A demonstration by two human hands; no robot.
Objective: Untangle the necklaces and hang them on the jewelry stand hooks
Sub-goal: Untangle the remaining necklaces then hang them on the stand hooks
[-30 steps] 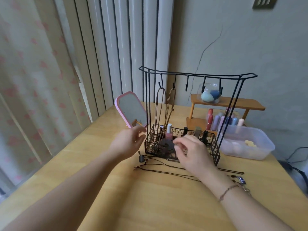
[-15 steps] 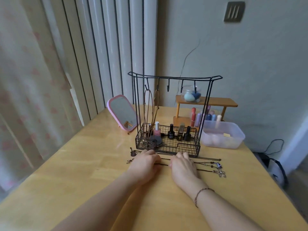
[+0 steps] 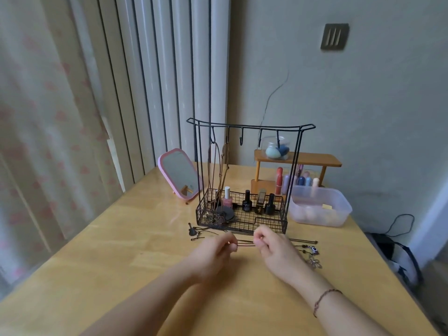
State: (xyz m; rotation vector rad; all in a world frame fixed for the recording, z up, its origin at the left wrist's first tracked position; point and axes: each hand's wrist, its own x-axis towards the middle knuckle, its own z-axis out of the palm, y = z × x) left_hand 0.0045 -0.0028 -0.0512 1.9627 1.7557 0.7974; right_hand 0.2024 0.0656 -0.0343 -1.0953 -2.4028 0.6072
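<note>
A black wire jewelry stand [image 3: 249, 128] with a row of hooks stands on the wooden table [image 3: 121, 251]. Two brown cord necklaces [image 3: 219, 166] hang from its left hooks into the basket base. Dark cord necklaces [image 3: 244, 244] lie tangled on the table in front of the stand. My left hand [image 3: 213, 253] and my right hand [image 3: 276, 251] each pinch these cords, stretched taut between them just above the table. A small black pendant [image 3: 192, 231] lies to the left, and metal pendants [image 3: 314, 257] lie at the right end.
The stand's basket [image 3: 242, 225] holds nail polish bottles [image 3: 247, 201]. A pink mirror [image 3: 179, 177] leans behind on the left. A clear plastic tub [image 3: 320, 206] and a wooden shelf [image 3: 297, 158] with cosmetics stand at the right. Curtains hang to the left.
Both hands came back from the basket to the cords on the table, pinched them and lifted them slightly. The camera view pulled back and tilted up.
</note>
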